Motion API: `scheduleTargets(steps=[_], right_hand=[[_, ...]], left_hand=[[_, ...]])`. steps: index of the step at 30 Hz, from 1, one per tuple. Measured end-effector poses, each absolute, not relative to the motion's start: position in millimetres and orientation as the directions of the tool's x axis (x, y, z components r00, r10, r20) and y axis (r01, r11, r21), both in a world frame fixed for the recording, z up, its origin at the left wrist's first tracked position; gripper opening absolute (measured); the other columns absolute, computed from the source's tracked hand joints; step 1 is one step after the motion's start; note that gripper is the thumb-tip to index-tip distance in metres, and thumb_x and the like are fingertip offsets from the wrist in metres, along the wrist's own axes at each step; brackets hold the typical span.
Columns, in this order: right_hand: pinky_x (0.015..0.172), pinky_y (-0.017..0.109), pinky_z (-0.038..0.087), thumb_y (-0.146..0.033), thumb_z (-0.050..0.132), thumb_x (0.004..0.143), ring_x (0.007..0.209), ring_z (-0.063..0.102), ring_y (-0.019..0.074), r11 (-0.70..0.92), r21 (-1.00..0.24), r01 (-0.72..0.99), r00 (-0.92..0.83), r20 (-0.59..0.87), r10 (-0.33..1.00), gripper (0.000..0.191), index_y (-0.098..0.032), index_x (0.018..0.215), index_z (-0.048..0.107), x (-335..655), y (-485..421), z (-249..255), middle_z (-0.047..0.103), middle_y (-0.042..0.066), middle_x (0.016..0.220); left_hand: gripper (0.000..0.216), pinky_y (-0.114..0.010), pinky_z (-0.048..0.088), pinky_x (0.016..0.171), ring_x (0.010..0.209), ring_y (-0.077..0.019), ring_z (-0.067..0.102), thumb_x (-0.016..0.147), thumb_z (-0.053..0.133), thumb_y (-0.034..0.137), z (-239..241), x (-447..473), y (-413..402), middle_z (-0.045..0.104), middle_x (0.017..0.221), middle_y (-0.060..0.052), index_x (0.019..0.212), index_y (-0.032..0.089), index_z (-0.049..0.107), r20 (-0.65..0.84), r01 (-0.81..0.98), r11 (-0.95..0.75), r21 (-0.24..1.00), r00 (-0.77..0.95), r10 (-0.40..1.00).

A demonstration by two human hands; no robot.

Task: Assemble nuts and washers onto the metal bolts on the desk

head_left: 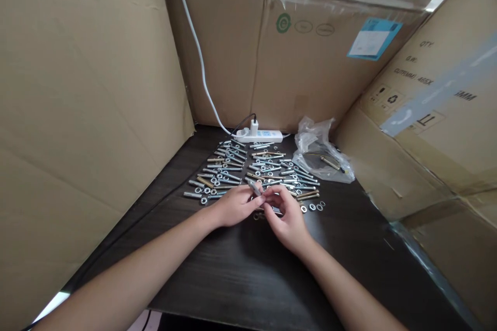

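Both hands meet over a dark table. My left hand pinches a silvery bolt by its shaft, fingers closed round it. My right hand is closed at the bolt's near end, fingertips pinching something small that I cannot make out. Several bolts lie in rows just beyond the hands, with loose washers to the right of them.
A clear plastic bag holding a few bolts lies at the right. A white power strip with a plug and a white cable sits at the back. Cardboard boxes wall in the table on the left, back and right.
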State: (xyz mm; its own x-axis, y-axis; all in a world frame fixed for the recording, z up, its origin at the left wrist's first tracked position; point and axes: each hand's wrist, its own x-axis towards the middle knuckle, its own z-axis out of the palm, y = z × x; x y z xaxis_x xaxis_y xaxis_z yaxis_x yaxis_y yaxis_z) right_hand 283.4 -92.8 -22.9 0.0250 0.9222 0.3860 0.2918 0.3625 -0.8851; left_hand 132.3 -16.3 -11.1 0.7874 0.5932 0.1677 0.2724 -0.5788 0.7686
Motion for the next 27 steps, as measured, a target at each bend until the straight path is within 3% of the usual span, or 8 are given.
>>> scheduleTargets(steps=[8, 16, 23, 27], right_hand=[[0.08, 0.034, 0.052, -0.017, 0.054, 0.083, 0.088, 0.059, 0.0168, 0.43, -0.858, 0.282, -0.009, 0.445, 0.895, 0.031, -0.024, 0.111, 0.044, 278, -101, -17, 0.052, 0.007, 0.107], [0.065, 0.029, 0.048, -0.023, 0.051, 0.087, 0.074, 0.054, 0.0162, 0.433, -0.757, 0.489, -0.047, 0.473, 0.88, 0.011, -0.022, 0.096, 0.057, 282, -97, -13, 0.056, 0.004, 0.083], [0.064, 0.027, 0.046, -0.026, 0.048, 0.089, 0.071, 0.055, 0.015, 0.357, -0.799, 0.484, -0.067, 0.373, 0.926, 0.009, -0.021, 0.093, 0.054, 281, -96, -13, 0.058, 0.003, 0.082], [0.063, 0.026, 0.044, -0.029, 0.052, 0.085, 0.067, 0.054, 0.0148, 0.32, -0.691, 0.648, -0.135, 0.31, 0.941, 0.011, -0.021, 0.089, 0.056, 316, -89, 3, 0.06, 0.002, 0.077]], left_hand=[[0.025, -0.028, 0.043, 0.081, 0.088, -0.0178, 0.06, 0.094, 0.039, 0.031, -6, 130, -18, 0.065, 0.094, -0.003, 0.097, 0.02, 0.061, 0.159, 0.313, -0.676, 0.668, 0.826, 0.54], [0.018, -0.023, 0.042, 0.067, 0.075, -0.0165, 0.061, 0.083, 0.043, 0.017, 1, 131, -25, 0.067, 0.083, -0.001, 0.085, 0.019, 0.061, 0.103, 0.373, -0.683, 0.628, 0.83, 0.548], [0.024, -0.024, 0.039, 0.063, 0.066, -0.0149, 0.057, 0.085, 0.045, 0.029, -6, 132, -22, 0.065, 0.072, -0.001, 0.073, 0.019, 0.062, 0.101, 0.42, -0.691, 0.588, 0.81, 0.578], [0.037, -0.024, 0.036, 0.063, 0.062, -0.0128, 0.053, 0.092, 0.036, 0.035, -7, 132, -20, 0.058, 0.064, 0.001, 0.066, 0.018, 0.057, 0.141, 0.436, -0.687, 0.582, 0.778, 0.612]])
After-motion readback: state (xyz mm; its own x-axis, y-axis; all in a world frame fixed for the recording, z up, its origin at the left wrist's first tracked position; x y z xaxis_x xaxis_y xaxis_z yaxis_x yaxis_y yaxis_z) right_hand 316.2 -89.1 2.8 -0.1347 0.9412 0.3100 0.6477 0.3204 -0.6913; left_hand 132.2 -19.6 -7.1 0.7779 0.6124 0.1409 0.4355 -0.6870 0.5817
